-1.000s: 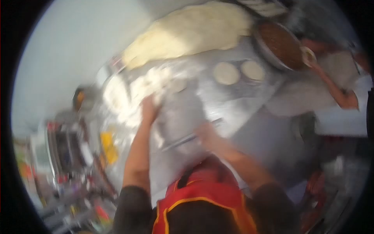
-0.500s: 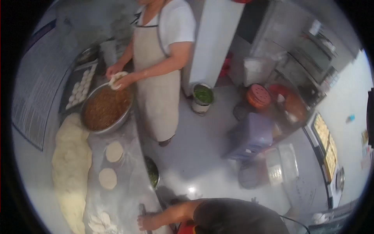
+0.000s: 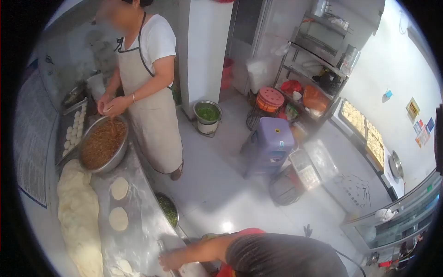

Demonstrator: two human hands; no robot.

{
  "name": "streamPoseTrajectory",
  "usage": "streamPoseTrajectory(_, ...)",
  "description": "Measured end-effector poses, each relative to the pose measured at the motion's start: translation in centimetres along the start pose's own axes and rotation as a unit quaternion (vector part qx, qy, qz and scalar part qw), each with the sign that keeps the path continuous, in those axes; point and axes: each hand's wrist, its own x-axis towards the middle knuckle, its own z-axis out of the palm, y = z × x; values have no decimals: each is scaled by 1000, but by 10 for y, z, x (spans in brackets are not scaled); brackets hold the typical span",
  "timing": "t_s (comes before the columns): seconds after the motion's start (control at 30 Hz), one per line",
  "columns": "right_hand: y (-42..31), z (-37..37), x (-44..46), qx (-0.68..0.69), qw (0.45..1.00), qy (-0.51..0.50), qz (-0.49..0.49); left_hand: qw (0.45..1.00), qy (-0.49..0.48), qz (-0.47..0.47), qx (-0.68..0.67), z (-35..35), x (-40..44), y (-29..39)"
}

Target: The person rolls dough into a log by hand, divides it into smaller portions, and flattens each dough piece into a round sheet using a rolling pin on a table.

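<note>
My right hand (image 3: 171, 260) reaches in from the lower right, below a dark sleeve (image 3: 281, 254), and rests low over the metal worktop (image 3: 143, 217). Its fingers are curled over a rolling pin (image 3: 161, 245), of which only one end shows. Two flat dough rounds (image 3: 119, 188) lie farther up the worktop. Small dough pieces (image 3: 123, 267) sit left of the hand, cut off by the frame's lower edge. A long mass of dough (image 3: 79, 217) stretches along the worktop's left side. My left hand is out of view.
A co-worker in an apron (image 3: 150, 124) holds a piece of dough over a bowl of brown filling (image 3: 104, 145). Behind it is a tray of dough balls (image 3: 74, 134). A bowl of greens (image 3: 167, 210) stands beside the worktop; a purple stool (image 3: 272, 143) is on the floor.
The view has swung to the right and upward, so the room sits farther left and lower. The co-worker's fingers have closed around the dough. My right hand stays at the pin.
</note>
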Motion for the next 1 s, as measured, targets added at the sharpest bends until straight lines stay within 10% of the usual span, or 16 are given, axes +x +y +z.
streamPoseTrajectory(0.23, -6, 39, 8, 0, 996, 53, 70, 1000, 15, -4, -23, 19, 4, -13)
streamPoseTrajectory(0.33, -6, 65, 3, -44, 959, 274, 49, 995, 99, 1, -19, 35, -10, -39)
streamPoseTrajectory(0.57, -44, -12, -41, 28, 992, 124, 14, 966, 17, 147, -214, 16, -38, -11)
streamPoseTrajectory(0.6, -47, -13, -45, 29, 992, 122, 12, 947, -110, 138, -268, 8, -41, -4)
streamPoseTrajectory(0.7, -53, -6, -45, 1, 991, 119, 59, 919, 19, 239, -313, 61, -65, -9)
streamPoseTrajectory(0.83, -47, 9, -47, 84, 996, 23, 24, 916, -59, 54, -393, -2, -79, 31)
streamPoseTrajectory(0.9, -35, 36, -63, 80, 982, 169, -31, 927, -95, -3, -362, -77, -63, 55)
streamPoseTrajectory(0.93, -57, -44, -60, 201, 967, -25, 154, 922, -81, -11, -378, -74, -68, 54)
streamPoseTrajectory(0.97, -49, -38, -61, 148, 986, 67, 48, 946, -61, 11, -318, -70, -73, 52)
streamPoseTrajectory(1.0, -54, -60, -44, 85, 981, -137, 111, 931, -53, -56, -358, -86, -81, 53)
